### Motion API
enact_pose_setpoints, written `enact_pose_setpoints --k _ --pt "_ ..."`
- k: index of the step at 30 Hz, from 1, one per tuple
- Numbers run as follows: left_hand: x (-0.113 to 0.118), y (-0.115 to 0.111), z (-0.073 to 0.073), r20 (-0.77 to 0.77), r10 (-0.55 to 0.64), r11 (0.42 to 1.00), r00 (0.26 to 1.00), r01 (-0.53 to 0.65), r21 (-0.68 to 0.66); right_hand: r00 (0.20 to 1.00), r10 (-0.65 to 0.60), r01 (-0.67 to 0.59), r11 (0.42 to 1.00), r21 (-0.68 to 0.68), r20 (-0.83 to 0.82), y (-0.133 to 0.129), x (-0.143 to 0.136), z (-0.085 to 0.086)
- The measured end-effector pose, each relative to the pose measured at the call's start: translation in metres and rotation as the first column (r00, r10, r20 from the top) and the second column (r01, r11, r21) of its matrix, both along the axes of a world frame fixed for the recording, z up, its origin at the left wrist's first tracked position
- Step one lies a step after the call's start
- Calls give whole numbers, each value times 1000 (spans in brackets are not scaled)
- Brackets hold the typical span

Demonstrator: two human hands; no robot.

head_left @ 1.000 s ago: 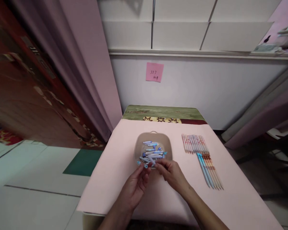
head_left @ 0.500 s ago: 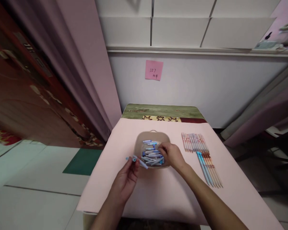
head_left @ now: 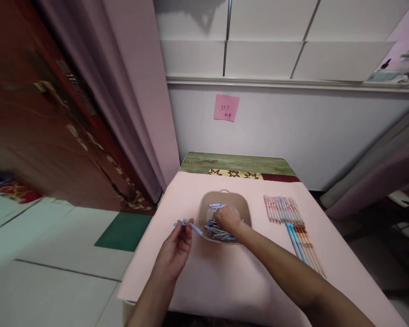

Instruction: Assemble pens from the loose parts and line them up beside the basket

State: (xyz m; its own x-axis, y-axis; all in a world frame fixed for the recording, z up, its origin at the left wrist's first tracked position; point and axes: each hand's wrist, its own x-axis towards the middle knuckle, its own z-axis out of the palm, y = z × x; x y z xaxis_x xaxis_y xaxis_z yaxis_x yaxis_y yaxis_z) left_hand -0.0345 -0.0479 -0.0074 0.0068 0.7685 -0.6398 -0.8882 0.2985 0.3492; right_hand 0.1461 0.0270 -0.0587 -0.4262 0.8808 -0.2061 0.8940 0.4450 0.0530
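Note:
My left hand (head_left: 180, 243) is closed around a few light blue and lavender pens (head_left: 197, 230), just left of a beige plastic basket (head_left: 247, 213). Inside that basket lie several loose blue, white and grey pens (head_left: 215, 232). My right hand (head_left: 227, 219) reaches down over them with its fingers curled; the fingertips are hidden, so whatever they grip does not show. To the right, a row of pinkish patterned pens (head_left: 282, 210) lies side by side. Below that row are bright blue pens (head_left: 296, 243) and brown-and-cream pens (head_left: 310, 250), lined up together.
A pink cloth (head_left: 204, 286) covers most of the small table, whose green patterned back edge (head_left: 238, 162) shows. Behind it is a white wall with a pink note (head_left: 226, 108). A reddish-brown door (head_left: 37, 127) and purple curtain (head_left: 136, 91) stand on the left.
My right hand has moved left and deeper into the basket, over the pens. My left hand still holds its pens, slightly farther left of the basket. The view has shifted a little.

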Motion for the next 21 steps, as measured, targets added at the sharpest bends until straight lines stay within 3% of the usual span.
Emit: enact_pose_setpoints --k 4,7,11,13,15,18,21 --pt "2 5 2 21 -13 1000 1000 13 22 999 -17 19 999 42 -48 0 5 4" --pt "3 7 3 36 -11 999 999 9 37 992 -78 88 991 103 -99 -6 18 16" --pt "7 12 5 55 -6 999 998 4 37 958 -199 233 960 158 -205 -39 32 39" --pt "11 15 6 70 -21 999 997 19 34 852 -217 325 932 158 -477 -66 35 48" --pt "16 17 8 74 -41 999 996 38 39 738 -149 317 938 143 -659 -93 34 53" --pt "26 19 9 58 -57 997 997 54 51 603 -99 340 930 143 -791 -119 32 55" --pt "34 18 10 49 -62 997 997 59 47 547 -85 376 914 154 -833 -125 32 54"
